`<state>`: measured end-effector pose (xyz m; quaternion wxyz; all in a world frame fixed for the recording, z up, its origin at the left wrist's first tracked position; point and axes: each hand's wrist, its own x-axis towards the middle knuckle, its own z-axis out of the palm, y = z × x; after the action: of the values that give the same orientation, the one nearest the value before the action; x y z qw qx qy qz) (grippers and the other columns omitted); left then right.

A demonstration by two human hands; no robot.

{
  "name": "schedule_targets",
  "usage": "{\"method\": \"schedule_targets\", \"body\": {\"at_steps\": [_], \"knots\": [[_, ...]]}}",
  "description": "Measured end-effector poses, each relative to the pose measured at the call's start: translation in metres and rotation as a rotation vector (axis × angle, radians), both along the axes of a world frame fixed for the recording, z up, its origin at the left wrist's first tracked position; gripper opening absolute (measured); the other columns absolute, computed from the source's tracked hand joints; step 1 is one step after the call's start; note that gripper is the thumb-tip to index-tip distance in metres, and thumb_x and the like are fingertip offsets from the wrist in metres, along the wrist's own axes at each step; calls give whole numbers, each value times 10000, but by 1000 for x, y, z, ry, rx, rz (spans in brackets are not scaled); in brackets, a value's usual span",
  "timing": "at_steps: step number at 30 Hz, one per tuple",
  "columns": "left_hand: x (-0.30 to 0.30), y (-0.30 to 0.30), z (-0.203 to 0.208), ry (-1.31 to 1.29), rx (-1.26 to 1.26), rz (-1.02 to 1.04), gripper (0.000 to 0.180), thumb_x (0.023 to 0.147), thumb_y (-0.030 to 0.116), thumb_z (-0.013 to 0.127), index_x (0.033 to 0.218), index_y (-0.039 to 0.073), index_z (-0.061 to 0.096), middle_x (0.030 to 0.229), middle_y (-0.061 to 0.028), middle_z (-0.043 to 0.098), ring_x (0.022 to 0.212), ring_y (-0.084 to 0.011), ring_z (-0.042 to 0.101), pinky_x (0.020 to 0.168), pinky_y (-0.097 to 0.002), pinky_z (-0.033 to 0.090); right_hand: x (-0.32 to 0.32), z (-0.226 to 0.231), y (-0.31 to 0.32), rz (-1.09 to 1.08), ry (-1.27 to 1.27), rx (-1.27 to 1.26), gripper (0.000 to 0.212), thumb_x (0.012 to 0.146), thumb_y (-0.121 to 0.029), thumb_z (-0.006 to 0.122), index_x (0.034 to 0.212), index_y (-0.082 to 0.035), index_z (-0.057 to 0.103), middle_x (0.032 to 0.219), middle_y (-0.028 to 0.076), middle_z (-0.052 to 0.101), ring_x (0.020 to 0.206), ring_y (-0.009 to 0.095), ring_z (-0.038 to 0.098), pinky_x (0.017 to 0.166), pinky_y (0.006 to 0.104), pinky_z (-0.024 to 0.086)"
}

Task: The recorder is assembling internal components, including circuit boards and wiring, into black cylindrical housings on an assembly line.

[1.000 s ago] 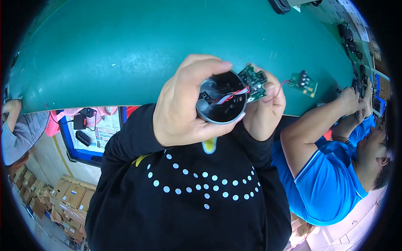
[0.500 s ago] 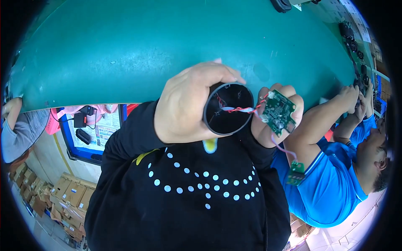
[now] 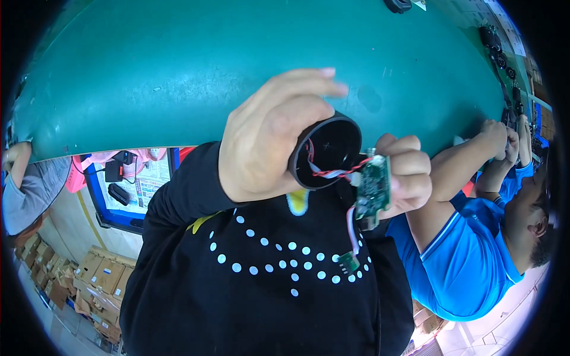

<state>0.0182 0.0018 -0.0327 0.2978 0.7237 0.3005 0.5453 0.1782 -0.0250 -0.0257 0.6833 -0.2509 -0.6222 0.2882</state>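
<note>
A black round housing (image 3: 336,141), like a short open cup, is held in my left hand (image 3: 258,142), its open end facing me and tilted to the right. The thumb and palm press on its side while some fingers lift away at the top. Beside it, my right hand (image 3: 412,175) pinches a green circuit board (image 3: 374,188) at its right edge. Twisted red and white wires (image 3: 332,174) run from inside the housing to the board. Below, a small green board (image 3: 349,262) dangles on a pale ribbon of wires (image 3: 352,231) in front of my black top.
The green table (image 3: 178,71) spreads beyond my hands. On the right a person in a blue shirt (image 3: 469,255) works at black parts. A blue tray (image 3: 101,196) with black devices stands to the left, near another person's grey sleeve (image 3: 35,190). Cardboard boxes (image 3: 101,276) sit lower left.
My right hand has turned the circuit board more edge-on and brought it closer to the housing. The small board has swung left. The housing has tilted, and my left fingers have lifted.
</note>
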Motion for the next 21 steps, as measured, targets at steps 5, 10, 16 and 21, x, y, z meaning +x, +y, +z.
{"method": "schedule_targets", "body": {"at_steps": [5, 10, 16, 21], "knots": [[9, 3, -3, -2, 124, 101, 407, 629, 64, 711, 986, 64, 515, 894, -122, 599, 793, -266, 588, 679, -322, 485, -8, 7, -2, -14, -158, -80, 209, 696, -125, 753, 839, -26, 637, 763, 54, 591, 618, 120, 479, 542, 204, 390], [16, 6, -3, 71, 276, 288, 310, 620, 34, 660, 916, 79, 578, 852, -69, 592, 733, -219, 589, 572, -256, 481, -12, 16, -5, -162, -331, -175, 181, 656, -81, 760, 782, -20, 646, 707, 49, 588, 583, 120, 472, 520, 203, 386], [20, 3, -7, 157, 331, 326, 322, 615, 32, 655, 926, 80, 589, 881, -74, 593, 762, -221, 586, 604, -266, 486, -18, 31, -6, -279, -558, -274, 161, 624, -38, 755, 738, -10, 644, 641, 47, 573, 536, 123, 458, 493, 206, 376], [17, 5, -8, 155, 241, 142, 453, 623, 90, 717, 1039, 45, 543, 966, -117, 601, 870, -262, 578, 730, -316, 486, -19, 29, -7, -349, -538, -367, 165, 614, -28, 758, 729, -3, 641, 625, 49, 566, 527, 123, 455, 485, 205, 372]]}}
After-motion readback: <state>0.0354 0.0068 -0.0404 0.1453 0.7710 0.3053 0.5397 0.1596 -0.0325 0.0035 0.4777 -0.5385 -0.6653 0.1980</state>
